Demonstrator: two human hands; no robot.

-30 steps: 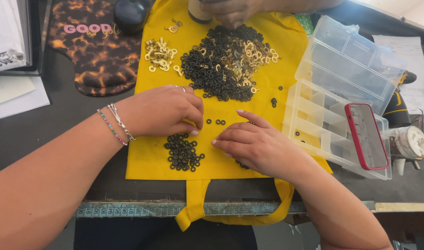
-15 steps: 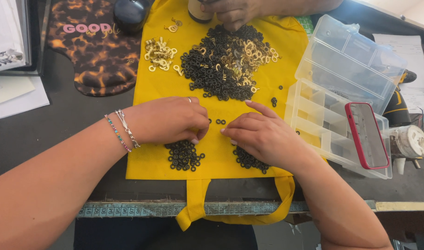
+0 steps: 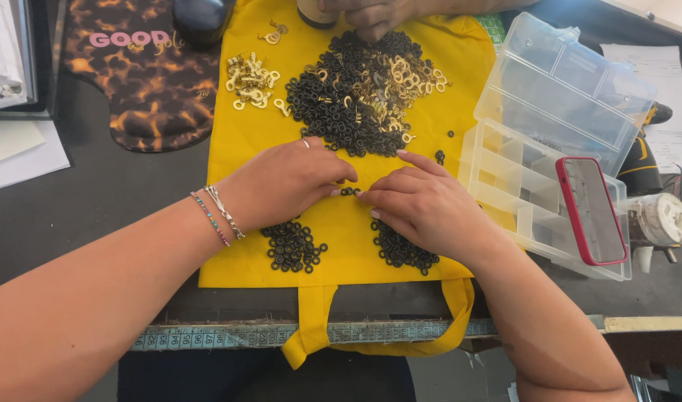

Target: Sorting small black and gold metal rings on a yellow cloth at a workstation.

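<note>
Black rings (image 3: 348, 191) lay on the yellow cloth bag (image 3: 341, 238), right between your fingertips. Your left hand (image 3: 285, 182) and right hand (image 3: 423, 205) rested palm-down, fingers loosely curled, gripping nothing. Small ring heaps sat under each wrist, at (image 3: 292, 247) and (image 3: 400, 249). Beyond them lay the big mixed pile (image 3: 356, 93); a clear compartment box (image 3: 534, 171) stood on the desk (image 3: 118, 201) to your right.

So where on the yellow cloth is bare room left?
Bare: the yellow cloth strip between the mixed ring heap and the clear organizer box. Crowded: around the left hand, right hand and two small black-ring piles.
</note>
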